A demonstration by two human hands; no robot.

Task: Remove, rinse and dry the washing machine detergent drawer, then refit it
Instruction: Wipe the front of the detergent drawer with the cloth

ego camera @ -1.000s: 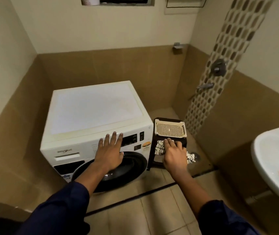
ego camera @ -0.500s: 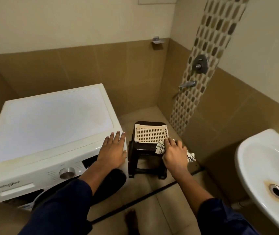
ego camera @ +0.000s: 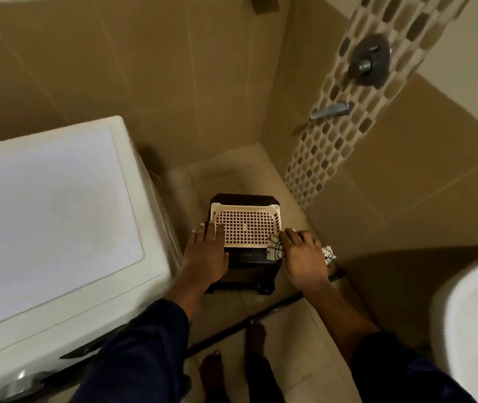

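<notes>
The left hand (ego camera: pixel 205 254) is spread, fingers straight and apart, its tips at the left rim of the cream basket (ego camera: pixel 245 205). The right hand (ego camera: pixel 304 257) has its fingers curled on a checked cloth (ego camera: pixel 274 249) at the basket's near right corner. Basket and cloth rest on a dark stool (ego camera: pixel 246 258).

The detergent drawer is not in view. The washing machine (ego camera: pixel 51 213) that houses it stands just left of the left hand, its front hidden.

A tug on the cloth could drag the light basket off the stool. Bare feet (ego camera: pixel 256 337) may slip on the tiled floor (ego camera: pixel 293 341) once rinsing wets it.

Beyond the right hand are a wall tap (ego camera: pixel 330 110) and a sink (ego camera: pixel 470 315).
</notes>
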